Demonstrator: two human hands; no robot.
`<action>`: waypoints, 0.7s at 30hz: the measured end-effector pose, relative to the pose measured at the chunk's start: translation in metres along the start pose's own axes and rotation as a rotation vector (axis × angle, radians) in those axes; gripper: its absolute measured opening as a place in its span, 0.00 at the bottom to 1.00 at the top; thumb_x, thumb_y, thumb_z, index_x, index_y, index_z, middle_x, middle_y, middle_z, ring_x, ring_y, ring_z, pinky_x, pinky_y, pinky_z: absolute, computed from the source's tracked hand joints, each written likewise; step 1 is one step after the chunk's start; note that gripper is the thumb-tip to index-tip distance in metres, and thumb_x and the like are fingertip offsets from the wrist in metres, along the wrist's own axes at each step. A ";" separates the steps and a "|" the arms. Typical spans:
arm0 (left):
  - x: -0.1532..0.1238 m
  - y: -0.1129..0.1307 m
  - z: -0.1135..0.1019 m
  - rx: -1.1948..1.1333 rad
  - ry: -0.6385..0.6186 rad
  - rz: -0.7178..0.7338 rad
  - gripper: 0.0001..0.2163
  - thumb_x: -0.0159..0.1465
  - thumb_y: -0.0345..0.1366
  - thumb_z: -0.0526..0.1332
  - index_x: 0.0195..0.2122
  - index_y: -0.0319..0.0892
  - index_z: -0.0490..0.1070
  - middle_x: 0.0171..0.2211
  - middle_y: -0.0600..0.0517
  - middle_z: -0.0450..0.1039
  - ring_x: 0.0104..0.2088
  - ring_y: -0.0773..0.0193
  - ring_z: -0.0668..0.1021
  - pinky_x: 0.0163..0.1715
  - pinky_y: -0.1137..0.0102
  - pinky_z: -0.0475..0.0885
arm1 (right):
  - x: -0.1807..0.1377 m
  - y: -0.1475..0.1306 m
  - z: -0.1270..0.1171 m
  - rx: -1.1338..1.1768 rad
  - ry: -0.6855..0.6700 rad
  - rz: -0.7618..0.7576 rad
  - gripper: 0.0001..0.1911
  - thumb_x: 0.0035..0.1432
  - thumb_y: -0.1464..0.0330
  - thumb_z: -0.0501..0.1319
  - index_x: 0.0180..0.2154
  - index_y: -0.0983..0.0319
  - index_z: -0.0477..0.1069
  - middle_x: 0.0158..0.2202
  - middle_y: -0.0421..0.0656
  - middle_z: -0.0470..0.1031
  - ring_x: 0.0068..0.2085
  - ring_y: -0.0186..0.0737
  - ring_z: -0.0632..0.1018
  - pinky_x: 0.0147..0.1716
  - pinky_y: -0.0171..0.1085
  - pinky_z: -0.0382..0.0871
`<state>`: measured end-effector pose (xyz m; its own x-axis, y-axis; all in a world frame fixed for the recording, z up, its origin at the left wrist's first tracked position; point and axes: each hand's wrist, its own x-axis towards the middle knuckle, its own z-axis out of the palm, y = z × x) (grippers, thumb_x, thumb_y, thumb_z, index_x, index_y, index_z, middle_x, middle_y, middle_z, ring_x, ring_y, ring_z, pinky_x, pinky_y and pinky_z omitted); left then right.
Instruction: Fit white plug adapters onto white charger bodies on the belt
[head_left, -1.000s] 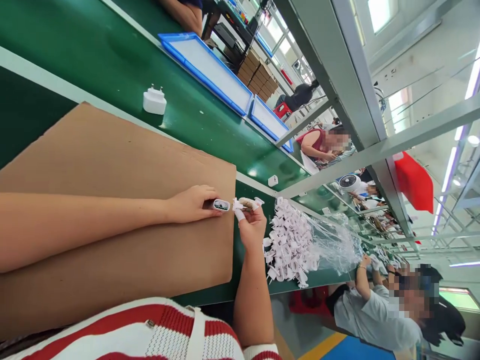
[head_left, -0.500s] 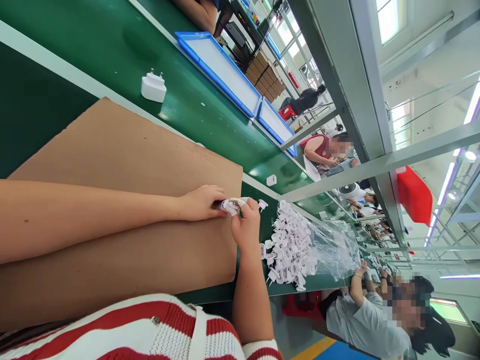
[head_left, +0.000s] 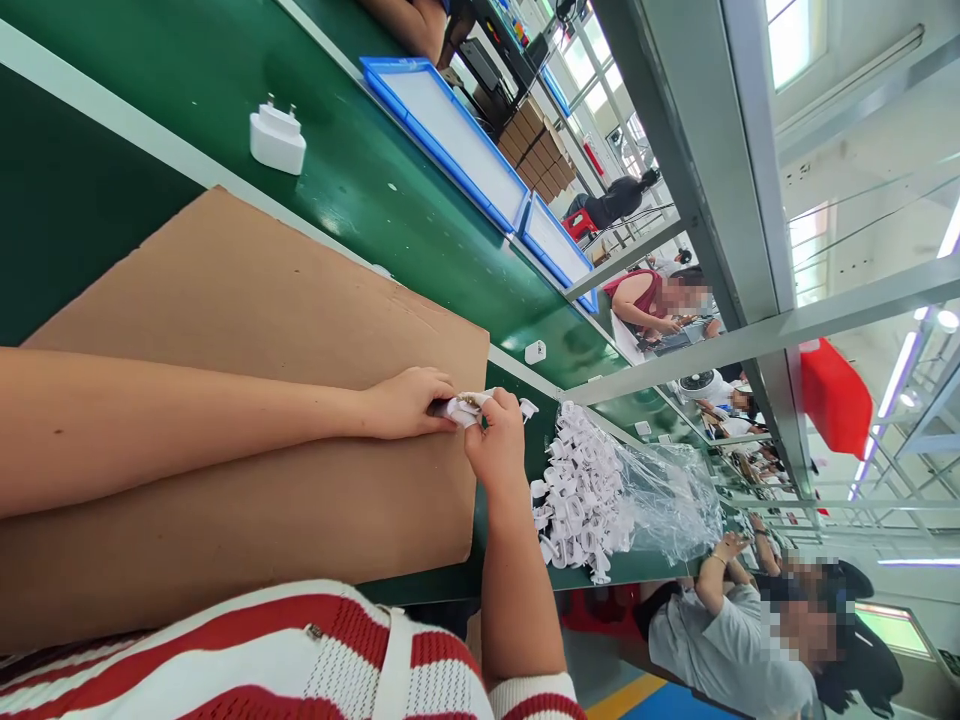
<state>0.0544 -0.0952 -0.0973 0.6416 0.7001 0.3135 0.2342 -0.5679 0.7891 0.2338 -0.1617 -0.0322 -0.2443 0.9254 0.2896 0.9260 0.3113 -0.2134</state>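
Over the right end of a cardboard sheet (head_left: 300,300), both hands meet at a small white plug charger housing (head_left: 459,408). My left hand (head_left: 405,402) comes in from the left and pinches one end of it, where something dark shows at the fingertips. At the opposite end, the thumb and fingers of my right hand (head_left: 496,440) close round the housing. A gold-brown detail shows on its upper side, too small to make out. Just beyond my right hand lies a loose white plug part (head_left: 528,410). A heap of white plug parts (head_left: 581,490) is to the right.
Clear plastic film (head_left: 675,495) lies beyond the heap. A green belt (head_left: 345,190) runs alongside, carrying a white two-pin charger (head_left: 277,138) and a smaller white charger (head_left: 535,352). Blue-rimmed trays (head_left: 450,135) line its far side. A co-worker (head_left: 735,630) sits at the right.
Both hands keep hold of the housing, with only a slight shift in the right hand's grip. The chargers on the belt have shifted left and up in view. The co-worker's hands have moved.
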 end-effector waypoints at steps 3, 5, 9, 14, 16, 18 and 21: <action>0.000 0.002 -0.001 -0.002 -0.008 -0.024 0.16 0.65 0.50 0.63 0.31 0.41 0.75 0.33 0.49 0.73 0.37 0.57 0.75 0.40 0.66 0.66 | 0.007 0.000 -0.005 -0.085 -0.044 0.033 0.10 0.48 0.80 0.60 0.27 0.59 0.71 0.32 0.40 0.68 0.38 0.42 0.69 0.39 0.39 0.63; 0.000 0.004 -0.002 0.001 -0.011 -0.043 0.15 0.64 0.49 0.63 0.30 0.41 0.75 0.33 0.49 0.73 0.37 0.56 0.75 0.39 0.66 0.66 | 0.009 0.000 -0.005 -0.095 -0.046 0.055 0.10 0.46 0.80 0.61 0.26 0.59 0.71 0.32 0.39 0.68 0.38 0.41 0.69 0.40 0.39 0.63; -0.001 0.006 -0.001 0.018 0.005 -0.042 0.16 0.64 0.50 0.61 0.31 0.42 0.76 0.33 0.48 0.74 0.38 0.55 0.76 0.40 0.65 0.67 | 0.003 -0.001 0.005 -0.004 0.030 0.149 0.12 0.46 0.79 0.63 0.33 0.59 0.77 0.32 0.38 0.69 0.38 0.40 0.71 0.41 0.38 0.64; -0.004 0.010 0.003 0.024 0.017 -0.053 0.19 0.62 0.54 0.60 0.36 0.43 0.79 0.36 0.47 0.78 0.40 0.51 0.78 0.42 0.62 0.70 | -0.013 -0.002 0.026 0.274 0.176 0.247 0.17 0.54 0.73 0.65 0.47 0.59 0.80 0.38 0.41 0.75 0.42 0.41 0.75 0.46 0.39 0.70; -0.001 0.011 -0.001 -0.032 -0.009 -0.115 0.21 0.59 0.56 0.61 0.40 0.43 0.80 0.38 0.47 0.79 0.41 0.51 0.79 0.41 0.63 0.72 | -0.016 0.003 0.028 0.363 0.262 0.285 0.22 0.60 0.67 0.65 0.56 0.58 0.76 0.46 0.43 0.78 0.47 0.42 0.77 0.52 0.41 0.71; 0.011 0.011 -0.010 -0.079 0.012 -0.217 0.24 0.57 0.57 0.63 0.44 0.44 0.80 0.40 0.48 0.81 0.41 0.51 0.80 0.42 0.64 0.75 | -0.015 0.013 0.025 0.318 0.354 0.371 0.23 0.64 0.64 0.63 0.60 0.60 0.73 0.53 0.47 0.78 0.53 0.45 0.76 0.58 0.45 0.69; 0.047 0.004 -0.034 0.001 0.164 -0.361 0.26 0.57 0.53 0.63 0.50 0.41 0.78 0.44 0.47 0.82 0.44 0.49 0.81 0.46 0.63 0.76 | -0.012 0.033 0.017 0.087 0.350 0.571 0.21 0.66 0.66 0.61 0.58 0.65 0.75 0.61 0.58 0.73 0.63 0.56 0.71 0.64 0.53 0.63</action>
<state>0.0607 -0.0497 -0.0618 0.3924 0.9147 0.0964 0.4239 -0.2729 0.8636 0.2626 -0.1586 -0.0585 0.3981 0.8298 0.3910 0.8521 -0.1765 -0.4928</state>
